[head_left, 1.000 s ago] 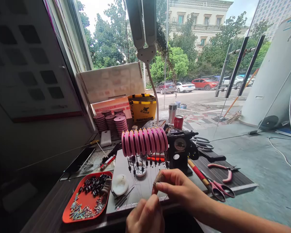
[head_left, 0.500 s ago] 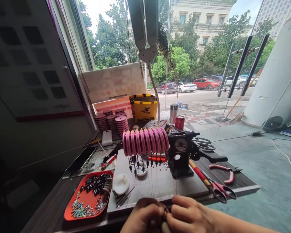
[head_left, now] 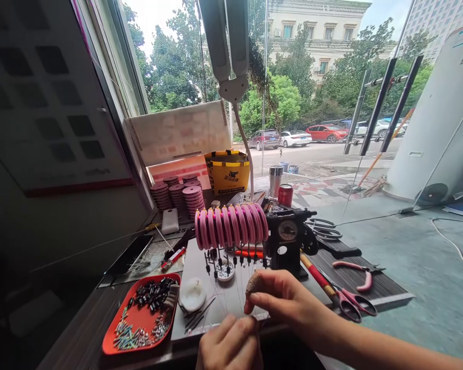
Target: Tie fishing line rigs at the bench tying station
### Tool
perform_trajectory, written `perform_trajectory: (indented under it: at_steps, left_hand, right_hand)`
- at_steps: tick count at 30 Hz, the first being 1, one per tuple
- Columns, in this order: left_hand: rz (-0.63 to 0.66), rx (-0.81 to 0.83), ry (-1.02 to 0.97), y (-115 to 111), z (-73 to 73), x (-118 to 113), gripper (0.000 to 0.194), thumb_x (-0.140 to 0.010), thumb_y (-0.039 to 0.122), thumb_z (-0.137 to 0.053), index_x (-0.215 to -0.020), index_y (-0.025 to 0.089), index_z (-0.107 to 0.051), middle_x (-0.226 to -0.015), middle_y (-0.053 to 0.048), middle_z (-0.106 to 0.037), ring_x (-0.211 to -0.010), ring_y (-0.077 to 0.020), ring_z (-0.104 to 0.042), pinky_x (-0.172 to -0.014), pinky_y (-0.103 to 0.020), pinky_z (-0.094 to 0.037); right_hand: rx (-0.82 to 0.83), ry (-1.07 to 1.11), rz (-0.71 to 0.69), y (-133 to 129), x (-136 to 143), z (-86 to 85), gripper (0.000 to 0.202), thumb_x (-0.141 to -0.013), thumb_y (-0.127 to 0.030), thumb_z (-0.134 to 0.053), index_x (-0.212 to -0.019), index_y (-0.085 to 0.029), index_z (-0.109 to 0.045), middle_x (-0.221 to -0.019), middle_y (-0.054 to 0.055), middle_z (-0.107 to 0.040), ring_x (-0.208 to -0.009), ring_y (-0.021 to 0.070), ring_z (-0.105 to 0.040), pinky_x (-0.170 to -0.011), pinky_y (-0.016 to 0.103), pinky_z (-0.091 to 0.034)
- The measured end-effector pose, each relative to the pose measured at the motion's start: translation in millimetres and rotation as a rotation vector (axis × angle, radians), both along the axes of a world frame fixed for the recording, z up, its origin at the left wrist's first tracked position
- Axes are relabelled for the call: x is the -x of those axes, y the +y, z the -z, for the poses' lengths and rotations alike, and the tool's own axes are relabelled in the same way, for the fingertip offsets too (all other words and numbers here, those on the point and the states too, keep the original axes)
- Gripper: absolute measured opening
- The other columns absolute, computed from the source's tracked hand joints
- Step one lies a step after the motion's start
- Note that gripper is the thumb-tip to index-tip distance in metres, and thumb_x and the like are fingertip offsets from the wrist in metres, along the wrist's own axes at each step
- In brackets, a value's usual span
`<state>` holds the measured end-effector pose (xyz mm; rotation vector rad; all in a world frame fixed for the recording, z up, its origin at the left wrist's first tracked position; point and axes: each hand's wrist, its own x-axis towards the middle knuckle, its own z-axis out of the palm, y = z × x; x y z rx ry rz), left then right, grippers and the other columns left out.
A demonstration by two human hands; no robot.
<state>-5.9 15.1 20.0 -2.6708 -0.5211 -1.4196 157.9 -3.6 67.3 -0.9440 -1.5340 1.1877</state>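
In the head view, the right hand [head_left: 283, 303] is raised over the near edge of the grey work board [head_left: 247, 293], its fingers curled and pinched shut round a small brown spindle-shaped piece [head_left: 253, 281] whose tip pokes up above the forefinger. The left hand [head_left: 231, 344] sits lower, at the near edge of the table [head_left: 370, 288], closed into a loose fist just below the right one; what it grips cannot be made out, though thin lines [head_left: 239, 288] run from the row of pink spools [head_left: 230, 225] down across the board toward both hands. The spools stand side by side on a rack at the far edge of the board, with small dark weights [head_left: 216, 257] hanging beneath them. Just right of the spools stands a black winding device [head_left: 289, 241]. At the near left corner of the table lies an orange tray [head_left: 139, 318] holding dark and silvery small parts, and beside it on the board rests a white round pad [head_left: 193, 294]. Toward the right edge lie red-handled scissors [head_left: 347, 300] and pink pliers [head_left: 357, 272]. Near the far edge are stacks of pink discs [head_left: 177, 195], a yellow bag [head_left: 227, 172], a red can [head_left: 285, 195] and a steel cup [head_left: 274, 180]. A white lamp [head_left: 231, 51] hangs above the table.
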Motion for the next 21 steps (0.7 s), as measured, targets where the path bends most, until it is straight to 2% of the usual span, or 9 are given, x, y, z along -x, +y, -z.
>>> perform_trajectory:
  at_steps: [2, 4, 5, 7, 11, 13, 15, 18, 21]
  left_hand:
    - [0.065, 0.725, -0.139, 1.8, -7.4, -0.2, 0.018, -0.067, 0.005, -0.055, -0.056, 0.017, -0.063, -0.060, -0.002, -0.065, -0.050, -0.0107, -0.053, -0.048, -0.021, -0.041]
    - [0.159, 1.471, -0.295, 2.5, -11.3, -2.8, 0.011, -0.064, 0.015, -0.058, -0.053, 0.016, -0.061, -0.050, 0.002, -0.054, -0.039, -0.0059, -0.038, -0.040, -0.020, -0.030]
    - [0.211, 1.711, -0.338, 2.8, -11.3, -4.8, 0.010, -0.061, 0.017, -0.059, -0.051, 0.016, -0.059, -0.045, 0.005, -0.047, -0.037, -0.0043, -0.030, -0.039, -0.020, -0.024]
    - [0.287, 1.910, -0.371, 4.0, -8.2, -9.2, 0.013, -0.057, 0.019, -0.059, -0.046, 0.016, -0.054, -0.039, 0.008, -0.036, -0.037, -0.0039, -0.023, -0.040, -0.020, -0.020]
    - [0.338, 1.917, -0.339, 7.0, -0.3, -14.2, 0.024, -0.055, 0.022, -0.060, -0.036, 0.017, -0.046, -0.036, 0.007, -0.031, -0.040, -0.0059, -0.027, -0.044, -0.022, -0.023]
    - [0.335, 1.917, -0.337, 7.6, -1.1, -12.8, 0.020, -0.056, 0.021, -0.062, -0.039, 0.016, -0.051, -0.039, 0.005, -0.038, -0.042, -0.0070, -0.032, -0.045, -0.022, -0.025]
    - [0.271, 1.769, -0.319, 6.4, -5.0, -9.3, 0.013, -0.058, 0.019, -0.064, -0.047, 0.015, -0.059, -0.050, 0.001, -0.051, -0.050, -0.0094, -0.042, -0.049, -0.022, -0.031]
    - [0.098, 1.197, -0.133, 0.9, -8.4, -3.6, 0.011, -0.066, 0.021, -0.065, -0.056, 0.016, -0.065, -0.066, -0.002, -0.058, -0.062, -0.0127, -0.052, -0.053, -0.022, -0.039]
    - [-0.138, 0.424, -0.038, -5.3, -0.3, -1.4, 0.019, -0.076, 0.011, -0.055, -0.060, 0.017, -0.063, -0.063, -0.001, -0.054, -0.052, -0.0094, -0.051, -0.046, -0.019, -0.040]
  right_hand:
    - [-0.309, -0.303, 0.067, -8.2, -5.4, 6.2, 0.011, -0.082, -0.023, -0.055, -0.089, -0.015, -0.058, -0.076, 0.001, -0.059, -0.060, 0.0106, -0.045, -0.057, 0.022, -0.038]
    - [-0.758, -0.638, 0.042, -15.5, -10.0, 13.9, 0.017, -0.090, -0.017, -0.044, -0.087, -0.013, -0.061, -0.073, 0.002, -0.060, -0.057, 0.0116, -0.044, -0.055, 0.023, -0.038]
    - [-0.947, -0.758, 0.017, -17.7, -11.5, 18.0, 0.028, -0.094, -0.016, -0.036, -0.081, -0.012, -0.061, -0.068, 0.003, -0.059, -0.055, 0.0119, -0.042, -0.053, 0.024, -0.037]
    - [-1.199, -0.864, 0.025, -18.8, -12.4, 26.4, 0.049, -0.097, -0.013, -0.020, -0.070, -0.011, -0.061, -0.058, 0.002, -0.055, -0.049, 0.0120, -0.038, -0.049, 0.025, -0.035]
    - [-1.329, -0.814, 0.141, -14.1, -7.6, 39.0, 0.061, -0.097, -0.010, -0.010, -0.063, -0.011, -0.060, -0.049, 0.000, -0.050, -0.044, 0.0113, -0.035, -0.047, 0.023, -0.035]
    - [-1.286, -0.772, 0.140, -12.4, -4.1, 41.0, 0.061, -0.098, -0.014, -0.010, -0.064, -0.011, -0.060, -0.047, 0.001, -0.050, -0.043, 0.0112, -0.035, -0.045, 0.023, -0.035]
    - [-1.238, -0.678, 0.130, -12.5, -1.2, 39.0, 0.056, -0.100, -0.020, -0.015, -0.067, -0.013, -0.060, -0.050, 0.001, -0.055, -0.046, 0.0109, -0.038, -0.045, 0.023, -0.033]
    - [-0.945, -0.439, 0.090, -13.8, 1.7, 27.4, 0.043, -0.098, -0.030, -0.033, -0.067, -0.016, -0.059, -0.056, 0.000, -0.059, -0.051, 0.0097, -0.042, -0.049, 0.021, -0.034]
    - [-0.235, -0.105, 0.052, -10.6, 5.1, 10.1, 0.030, -0.084, -0.037, -0.056, -0.064, -0.015, -0.057, -0.060, -0.001, -0.055, -0.057, 0.0098, -0.047, -0.055, 0.020, -0.038]
